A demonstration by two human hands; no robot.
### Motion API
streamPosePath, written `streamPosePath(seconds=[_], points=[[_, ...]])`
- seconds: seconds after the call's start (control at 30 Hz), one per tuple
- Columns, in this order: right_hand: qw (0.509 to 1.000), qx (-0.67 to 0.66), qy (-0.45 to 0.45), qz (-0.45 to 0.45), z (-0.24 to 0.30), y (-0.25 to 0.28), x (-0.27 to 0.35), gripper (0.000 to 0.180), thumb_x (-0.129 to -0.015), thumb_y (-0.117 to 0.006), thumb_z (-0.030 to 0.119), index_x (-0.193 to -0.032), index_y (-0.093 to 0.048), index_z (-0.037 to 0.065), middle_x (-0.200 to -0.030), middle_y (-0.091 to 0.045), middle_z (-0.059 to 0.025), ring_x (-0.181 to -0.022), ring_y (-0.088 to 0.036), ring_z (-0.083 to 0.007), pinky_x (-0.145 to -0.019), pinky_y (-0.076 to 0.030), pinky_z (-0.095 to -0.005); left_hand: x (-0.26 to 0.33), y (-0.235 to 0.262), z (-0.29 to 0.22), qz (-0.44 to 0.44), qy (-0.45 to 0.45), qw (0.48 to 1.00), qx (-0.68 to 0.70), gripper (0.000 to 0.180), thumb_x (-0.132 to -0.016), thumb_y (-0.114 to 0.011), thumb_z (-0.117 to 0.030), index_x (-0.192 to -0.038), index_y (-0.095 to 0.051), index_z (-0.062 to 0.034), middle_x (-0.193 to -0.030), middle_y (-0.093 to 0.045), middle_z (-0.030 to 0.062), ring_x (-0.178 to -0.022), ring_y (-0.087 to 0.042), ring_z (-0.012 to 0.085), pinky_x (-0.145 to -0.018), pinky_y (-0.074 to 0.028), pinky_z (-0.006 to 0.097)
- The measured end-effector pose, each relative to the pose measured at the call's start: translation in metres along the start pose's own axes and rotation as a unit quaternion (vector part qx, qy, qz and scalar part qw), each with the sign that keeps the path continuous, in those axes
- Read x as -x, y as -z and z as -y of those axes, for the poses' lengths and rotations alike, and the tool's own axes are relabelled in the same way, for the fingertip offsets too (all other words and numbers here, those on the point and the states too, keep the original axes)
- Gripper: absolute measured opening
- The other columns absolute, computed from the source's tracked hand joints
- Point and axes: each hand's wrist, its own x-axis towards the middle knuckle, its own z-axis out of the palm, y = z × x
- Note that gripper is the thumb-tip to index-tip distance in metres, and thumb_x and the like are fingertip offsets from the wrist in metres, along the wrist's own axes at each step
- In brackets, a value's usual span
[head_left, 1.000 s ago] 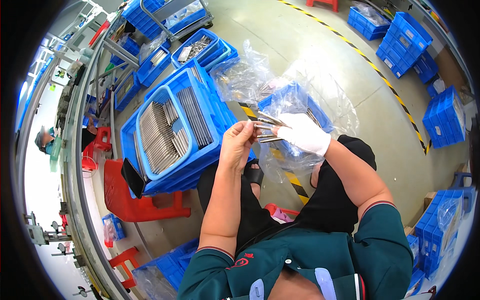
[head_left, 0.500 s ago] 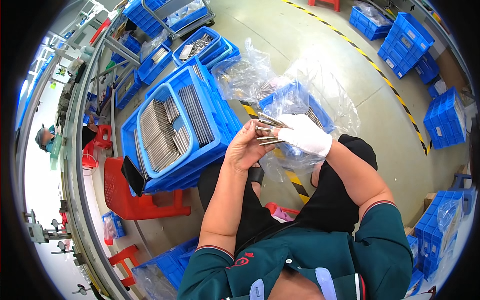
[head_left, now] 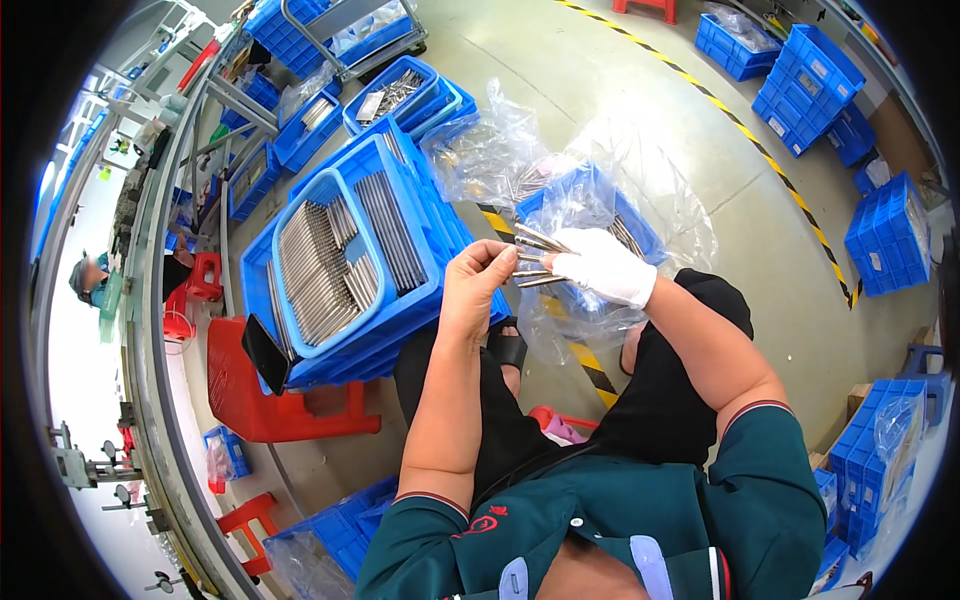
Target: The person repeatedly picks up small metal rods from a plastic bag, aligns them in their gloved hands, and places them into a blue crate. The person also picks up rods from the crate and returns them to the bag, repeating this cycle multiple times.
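My right hand (head_left: 604,264), in a white glove, grips a bundle of thin metal rods (head_left: 536,258) that fan out to the left. The bare fingers of my left hand (head_left: 482,286) pinch the end of one rod in that bundle. Both hands hover over my lap, just above a blue crate lined with clear plastic film (head_left: 588,205) that holds more rods. To the left, a blue tray (head_left: 338,262) filled with neat rows of metal rods rests on stacked blue crates.
A red plastic stool (head_left: 262,396) carries the stacked crates. More blue bins (head_left: 812,82) stand on the concrete floor at the right and top. A yellow-black floor stripe (head_left: 760,150) runs diagonally. A long workbench (head_left: 150,330) with another person (head_left: 88,280) lies at the left.
My left hand shifted slightly along the bundle and now pinches a single rod tip. The right hand holds the bundle almost unmoved.
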Motion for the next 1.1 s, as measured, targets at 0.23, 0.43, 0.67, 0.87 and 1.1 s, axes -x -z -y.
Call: streamPosePath(seconds=[0.23,0.43,0.67,0.87,1.1], points=[[0.995,-0.076,-0.060,0.038,0.013,0.013,0.005,0.032,-0.086,-0.059,0.032,-0.081,-0.057,0.001,-0.063,-0.050,-0.0042,-0.060,-0.046,-0.0124,-0.056,-0.038,-0.0298,0.009,-0.017,0.000,-0.046,-0.066,0.997,0.000,0.016,-0.087,-0.066,-0.014,-0.091,-0.063,0.0015,-0.072,-0.057,-0.0001,-0.063,-0.047,0.0056,-0.058,-0.036,0.019],[0.997,-0.059,-0.048,0.036,0.013,0.022,0.014,0.032,-0.086,-0.059,0.032,-0.079,-0.057,0.001,-0.062,-0.049,-0.0040,-0.059,-0.045,-0.0124,-0.055,-0.037,-0.0299,0.016,-0.028,-0.004,-0.050,-0.094,0.993,-0.051,0.020,-0.087,-0.066,-0.017,-0.094,-0.064,0.0018,-0.075,-0.057,-0.0003,-0.065,-0.046,0.0047,-0.059,-0.036,0.019],[0.996,-0.057,-0.038,0.064,0.011,0.016,0.015,0.032,-0.087,-0.059,0.032,-0.083,-0.058,0.000,-0.063,-0.049,-0.0058,-0.061,-0.045,-0.0141,-0.057,-0.038,-0.0305,0.019,-0.015,-0.013,0.032,-0.161,0.935,-0.313,0.024,-0.094,-0.056,-0.021,-0.088,-0.059,0.0017,-0.072,-0.055,0.0026,-0.068,-0.050,0.0090,-0.060,-0.041,0.026],[0.977,-0.185,-0.090,0.050,0.017,0.033,0.029,0.019,-0.084,-0.063,0.020,-0.086,-0.060,0.002,-0.066,-0.047,0.0044,-0.057,-0.039,-0.0049,-0.050,-0.031,-0.0224,0.030,0.000,-0.038,-0.103,-0.271,0.881,-0.375,0.028,-0.097,-0.047,-0.021,-0.081,-0.055,0.0016,-0.070,-0.052,0.0070,-0.064,-0.048,0.0162,-0.059,-0.041,0.030],[0.996,-0.021,-0.067,0.063,0.017,0.020,0.022,0.031,-0.087,-0.057,0.032,-0.084,-0.058,0.001,-0.067,-0.052,-0.0074,-0.062,-0.048,-0.0171,-0.059,-0.039,-0.0319,0.026,-0.007,-0.035,-0.062,-0.229,0.928,-0.288,0.028,-0.096,-0.049,-0.022,-0.083,-0.056,0.0019,-0.074,-0.056,0.0095,-0.070,-0.052,0.0203,-0.066,-0.043,0.030]])
